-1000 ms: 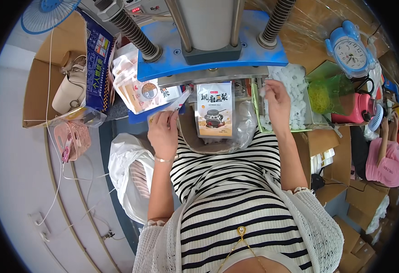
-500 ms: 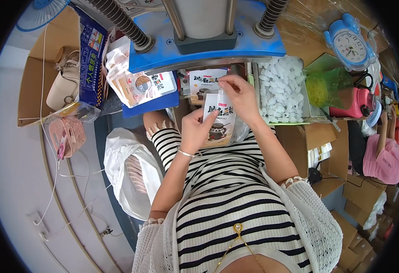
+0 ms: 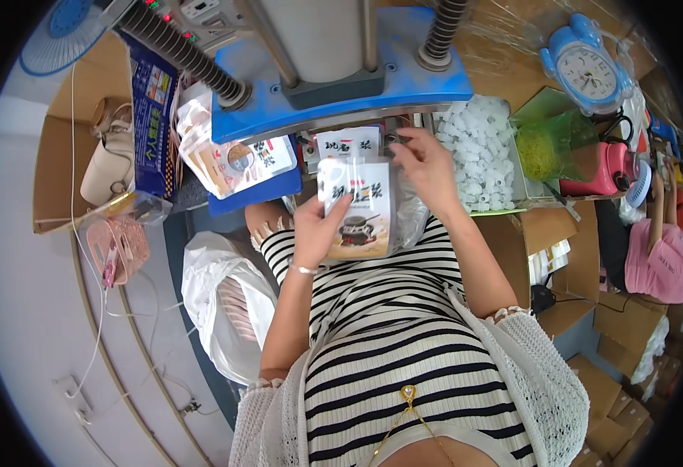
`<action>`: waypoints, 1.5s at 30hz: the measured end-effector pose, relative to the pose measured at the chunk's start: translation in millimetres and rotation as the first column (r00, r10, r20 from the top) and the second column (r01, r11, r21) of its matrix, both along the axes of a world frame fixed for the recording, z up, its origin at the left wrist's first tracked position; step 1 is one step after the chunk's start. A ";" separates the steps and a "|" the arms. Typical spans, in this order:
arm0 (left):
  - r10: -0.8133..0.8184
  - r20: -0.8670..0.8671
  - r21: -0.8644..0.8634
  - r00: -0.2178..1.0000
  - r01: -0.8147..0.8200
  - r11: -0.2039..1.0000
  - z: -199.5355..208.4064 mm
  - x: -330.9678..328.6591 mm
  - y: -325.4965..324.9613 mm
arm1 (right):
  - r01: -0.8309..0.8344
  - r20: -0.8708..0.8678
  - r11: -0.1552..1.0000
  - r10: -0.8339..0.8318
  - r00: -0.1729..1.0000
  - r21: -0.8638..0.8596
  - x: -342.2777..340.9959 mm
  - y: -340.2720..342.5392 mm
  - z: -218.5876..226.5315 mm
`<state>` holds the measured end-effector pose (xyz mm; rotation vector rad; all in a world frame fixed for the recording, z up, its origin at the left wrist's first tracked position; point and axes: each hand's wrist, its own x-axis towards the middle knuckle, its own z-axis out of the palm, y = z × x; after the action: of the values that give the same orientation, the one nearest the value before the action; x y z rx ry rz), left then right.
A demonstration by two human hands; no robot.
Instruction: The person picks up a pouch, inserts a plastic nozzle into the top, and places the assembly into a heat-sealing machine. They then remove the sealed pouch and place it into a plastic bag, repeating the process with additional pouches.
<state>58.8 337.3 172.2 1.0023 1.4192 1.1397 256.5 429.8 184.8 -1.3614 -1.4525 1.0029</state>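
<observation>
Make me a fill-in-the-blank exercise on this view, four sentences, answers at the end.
1. The hand gripping the pouch, thumb across its front, is the person's ____ one.
2. Small white pieces lie in a tray to the ____ of that pouch.
3. The alarm clock has a ____ body.
4. The person's top is patterned with dark ____.

Missing words: left; right; blue; stripes.

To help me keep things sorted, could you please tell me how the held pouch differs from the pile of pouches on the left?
The held pouch is in the person's left grip, while the pile of pouches lies over a blue board. The held pouch shows a dark, pot-like picture; the pile's top pouch shows a brown oval. Both are pale, with dark lettering.
</observation>
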 end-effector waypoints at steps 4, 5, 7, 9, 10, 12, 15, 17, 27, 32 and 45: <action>0.087 0.048 0.029 0.995 -0.089 0.996 1.2 6.7 -20.4 | -0.005 0.038 0.997 0.008 0.999 -0.073 -2.3 18.8 5.0; 0.135 0.093 0.035 0.986 -0.139 0.990 3.7 4.4 -24.1 | 0.003 0.018 0.999 -0.002 1.000 -0.046 -7.1 24.7 1.4; 0.151 0.099 0.026 0.984 -0.154 0.988 8.4 -0.8 -29.1 | 0.011 -0.004 1.000 -0.011 1.000 -0.018 -9.3 27.1 -2.5; 0.177 0.121 0.003 0.977 -0.178 0.984 11.8 -6.9 -31.2 | 0.092 -0.054 0.995 -0.090 0.995 0.040 1.4 22.6 -4.4; 0.179 0.121 0.005 0.976 -0.181 0.983 11.8 -13.6 -31.3 | 0.130 -0.080 0.989 -0.124 0.989 0.068 3.4 20.0 -5.4; 0.163 0.113 0.020 0.980 -0.166 0.986 9.8 -24.0 -31.3 | 0.114 0.131 0.952 -0.156 0.979 0.285 15.4 14.1 2.4; 0.140 0.116 0.018 0.983 -0.143 0.990 8.4 -29.0 -32.6 | 0.038 0.111 0.974 -0.064 0.992 0.224 37.4 -1.0 17.5; 0.111 0.113 0.012 0.987 -0.113 0.994 10.9 -26.6 -32.7 | -0.184 -0.423 0.949 0.061 0.904 -0.258 49.8 -12.6 23.1; 0.165 0.153 0.066 0.974 -0.176 0.982 24.7 -10.5 -48.3 | -0.393 -0.645 0.907 0.212 0.734 -0.149 76.7 -34.9 19.4; 0.160 0.133 0.076 0.978 -0.171 0.982 34.9 -21.8 -61.4 | -0.455 -0.749 0.881 0.213 0.627 -0.130 71.2 -40.2 19.0; 0.100 0.089 0.014 0.991 -0.102 0.995 36.9 -35.1 -61.7 | -0.248 0.457 0.914 0.079 0.886 0.323 41.4 -38.4 15.5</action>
<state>23.7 275.7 209.1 0.8901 1.4040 1.2576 297.9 391.4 200.3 -1.2352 -2.0093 0.4883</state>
